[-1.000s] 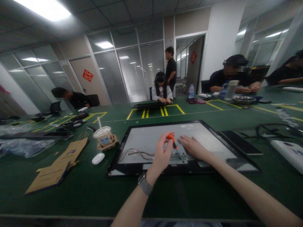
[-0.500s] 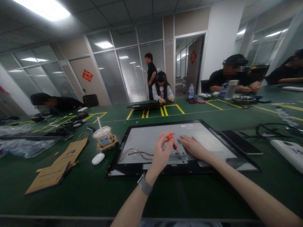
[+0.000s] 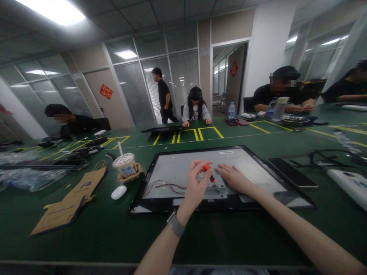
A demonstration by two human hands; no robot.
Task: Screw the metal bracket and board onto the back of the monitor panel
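Note:
A screwdriver (image 3: 211, 176) with an orange and black handle is pinched between the thumb and fingers of my left hand (image 3: 197, 177). It leans, and its tip points down at a metal bracket (image 3: 212, 194) on the back of a flat display panel (image 3: 183, 164). Whether the tip sits in a screw is too small to make out. My right hand (image 3: 233, 176) lies flat on the grey panel just right of the tool, fingers stretched out. Thin coloured wires (image 3: 166, 186) run across the panel to the left of the bracket.
Left of the panel are a white mouse (image 3: 119, 192), a drink cup with a straw (image 3: 125, 165) and a paper bag (image 3: 70, 200). To the right lie a black phone-like slab (image 3: 291, 172) and a white device (image 3: 351, 187). Several people are around the green table (image 3: 229, 240).
The screwdriver's handle has turned a little in my left hand, while my right hand keeps its place. Across the table a standing person has walked left, and the far dark panel has shifted left.

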